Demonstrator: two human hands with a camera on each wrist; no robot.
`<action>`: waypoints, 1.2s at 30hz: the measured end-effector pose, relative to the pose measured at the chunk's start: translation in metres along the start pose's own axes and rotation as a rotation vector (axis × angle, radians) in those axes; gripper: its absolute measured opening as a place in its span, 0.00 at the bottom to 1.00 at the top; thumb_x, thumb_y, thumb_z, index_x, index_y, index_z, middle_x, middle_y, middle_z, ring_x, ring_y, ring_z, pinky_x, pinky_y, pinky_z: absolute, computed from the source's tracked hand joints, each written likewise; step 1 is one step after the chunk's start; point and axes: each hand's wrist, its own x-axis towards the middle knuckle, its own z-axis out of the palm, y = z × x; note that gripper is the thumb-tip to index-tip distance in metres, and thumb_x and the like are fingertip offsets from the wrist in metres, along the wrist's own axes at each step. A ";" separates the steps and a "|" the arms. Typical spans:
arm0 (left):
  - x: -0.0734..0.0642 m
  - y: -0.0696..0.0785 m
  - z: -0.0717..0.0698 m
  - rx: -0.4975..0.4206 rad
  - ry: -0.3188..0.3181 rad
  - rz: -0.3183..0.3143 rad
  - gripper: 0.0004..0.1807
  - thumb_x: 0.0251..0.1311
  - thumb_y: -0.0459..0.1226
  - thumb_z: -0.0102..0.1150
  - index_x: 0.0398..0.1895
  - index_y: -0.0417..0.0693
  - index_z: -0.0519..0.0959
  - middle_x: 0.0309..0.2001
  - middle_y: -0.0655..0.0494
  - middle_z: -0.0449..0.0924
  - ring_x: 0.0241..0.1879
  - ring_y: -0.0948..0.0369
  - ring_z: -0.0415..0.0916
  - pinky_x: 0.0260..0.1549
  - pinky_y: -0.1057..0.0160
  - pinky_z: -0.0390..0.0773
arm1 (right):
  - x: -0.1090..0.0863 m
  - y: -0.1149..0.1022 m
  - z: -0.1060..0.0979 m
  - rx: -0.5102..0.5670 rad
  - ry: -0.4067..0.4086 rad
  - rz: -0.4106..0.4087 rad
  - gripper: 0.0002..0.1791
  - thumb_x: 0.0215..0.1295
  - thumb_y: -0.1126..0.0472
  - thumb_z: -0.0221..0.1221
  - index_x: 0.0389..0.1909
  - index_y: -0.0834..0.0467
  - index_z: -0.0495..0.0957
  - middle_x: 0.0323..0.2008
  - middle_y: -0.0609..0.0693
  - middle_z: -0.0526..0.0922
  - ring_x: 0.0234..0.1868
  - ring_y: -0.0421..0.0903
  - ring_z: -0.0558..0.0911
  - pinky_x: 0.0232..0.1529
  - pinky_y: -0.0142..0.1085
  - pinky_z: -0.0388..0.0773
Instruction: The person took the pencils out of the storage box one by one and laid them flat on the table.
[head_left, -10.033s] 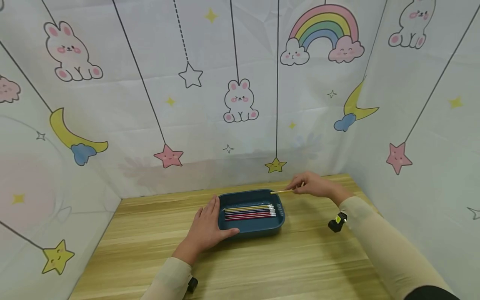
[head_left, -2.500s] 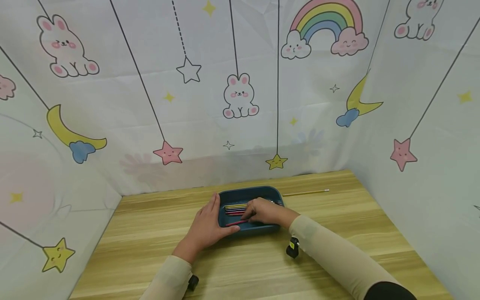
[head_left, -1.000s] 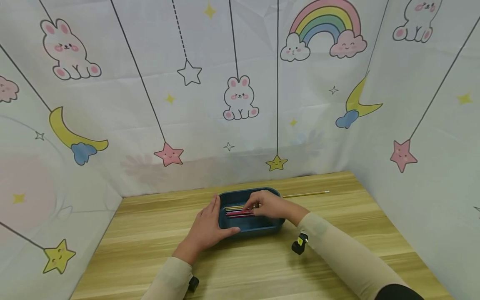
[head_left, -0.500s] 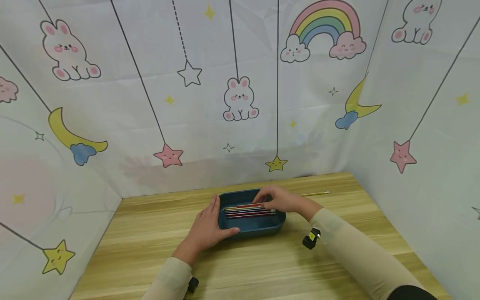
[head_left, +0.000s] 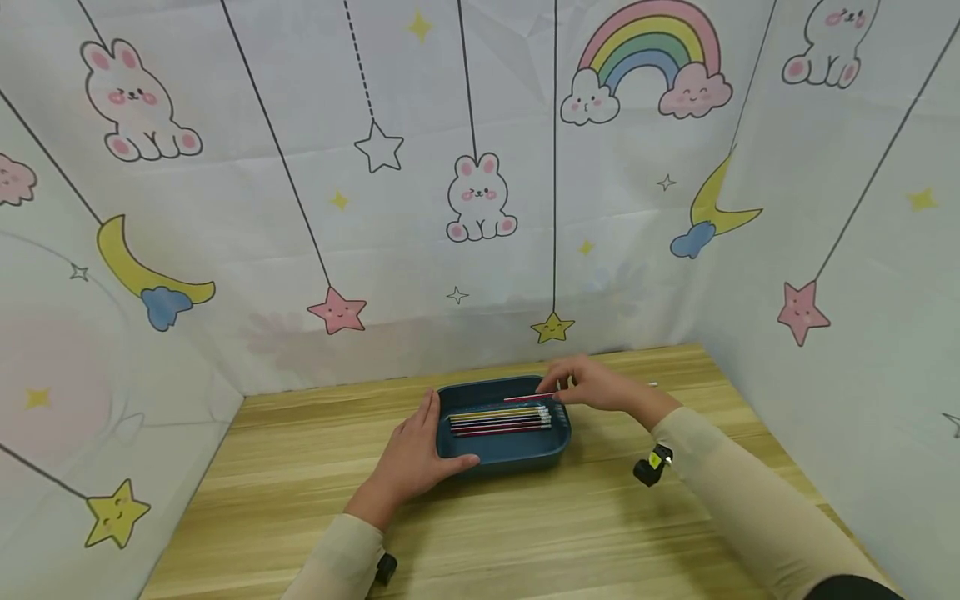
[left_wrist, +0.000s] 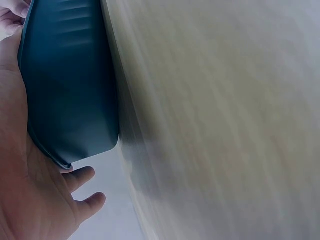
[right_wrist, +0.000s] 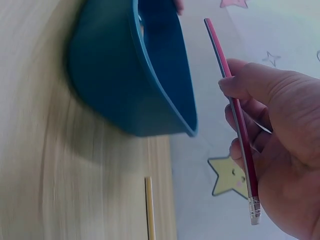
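Observation:
My left hand (head_left: pixel 411 454) rests against the left end of a dark blue tray (head_left: pixel 510 457), fingers straight along its side and thumb over the front rim. In the left wrist view, the palm lies along the tray's rim (left_wrist: pixel 31 125). Several pencils (head_left: pixel 495 422) with white erasers lie side by side inside it: yellow, dark and red. Over the tray's back right corner, my right hand (head_left: pixel 596 385) pinches a red pencil (right_wrist: pixel 242 127) between thumb and fingers. The right wrist view shows dark stripes on it and its eraser end (right_wrist: pixel 254 212) pointing down.
A yellow pencil (right_wrist: pixel 150 207) lies on the wooden table (head_left: pixel 300 500) right of the tray, mostly hidden behind the right hand in the head view. White cloth walls (head_left: pixel 420 267) with cartoon prints stand at the back and sides.
The yellow pencil, earlier in my right hand, now lies on the table. That hand reached into the tray, lifted a red pencil and carried it back and right. My left hand stays put.

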 end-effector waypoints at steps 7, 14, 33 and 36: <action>-0.004 0.003 -0.001 -0.002 0.001 -0.003 0.78 0.56 0.80 0.66 0.92 0.41 0.42 0.91 0.43 0.40 0.84 0.37 0.57 0.79 0.32 0.58 | -0.013 0.008 -0.013 -0.011 0.024 0.023 0.13 0.79 0.68 0.66 0.54 0.51 0.93 0.47 0.45 0.87 0.43 0.47 0.82 0.40 0.40 0.81; -0.003 0.002 0.001 0.000 0.006 -0.005 0.78 0.55 0.81 0.65 0.92 0.41 0.42 0.91 0.43 0.40 0.84 0.38 0.56 0.79 0.32 0.58 | -0.025 0.021 -0.024 0.007 0.040 0.055 0.14 0.78 0.69 0.66 0.56 0.52 0.93 0.47 0.49 0.88 0.41 0.48 0.82 0.37 0.38 0.81; -0.007 0.007 -0.003 -0.003 -0.002 -0.011 0.77 0.57 0.79 0.66 0.92 0.41 0.42 0.91 0.43 0.40 0.84 0.38 0.57 0.79 0.32 0.58 | -0.052 0.050 -0.044 -0.022 0.108 0.159 0.13 0.75 0.71 0.67 0.53 0.57 0.94 0.53 0.54 0.89 0.50 0.51 0.83 0.48 0.43 0.82; -0.007 0.007 -0.003 -0.007 0.000 -0.010 0.77 0.57 0.79 0.67 0.92 0.41 0.42 0.91 0.43 0.40 0.84 0.38 0.58 0.79 0.31 0.59 | -0.053 0.054 -0.044 -0.039 0.104 0.186 0.14 0.76 0.71 0.66 0.54 0.56 0.94 0.55 0.54 0.88 0.52 0.51 0.84 0.49 0.44 0.82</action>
